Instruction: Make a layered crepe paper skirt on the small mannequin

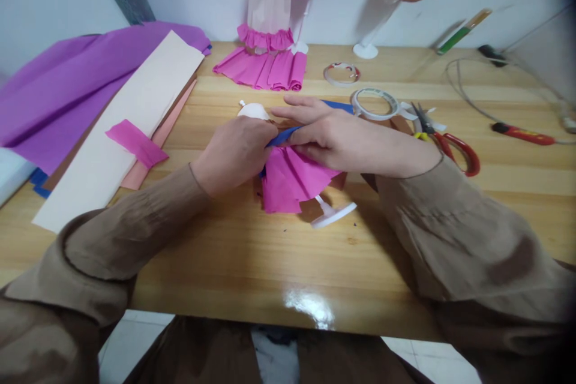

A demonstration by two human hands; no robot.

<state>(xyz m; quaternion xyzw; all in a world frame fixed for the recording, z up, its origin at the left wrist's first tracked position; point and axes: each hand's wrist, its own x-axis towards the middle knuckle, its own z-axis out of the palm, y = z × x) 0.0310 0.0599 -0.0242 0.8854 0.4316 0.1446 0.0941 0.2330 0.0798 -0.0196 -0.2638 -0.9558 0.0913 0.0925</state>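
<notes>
A pleated pink crepe-paper skirt (pixel 292 183) hangs over a small white stand whose round base (pixel 333 215) is tipped on its side on the table. A blue paper strip (pixel 282 137) runs along the skirt's top edge. My left hand (pixel 238 150) is closed around the strip's left end and the gathered top. From the right, my right hand (pixel 337 135) reaches across with fairly straight fingers, pinching the strip against the skirt. Beyond my left hand a rounded white piece (pixel 253 111) shows. My fingers hide most of the stand's middle.
Purple paper (pixel 90 84), a cream sheet (pixel 121 126) and a pink scrap (pixel 137 143) lie left. Tape rolls (pixel 375 104), red-handled scissors (pixel 450 141) and a corded red tool (pixel 524 133) lie right. A dressed figure (pixel 270 6) stands by the wall.
</notes>
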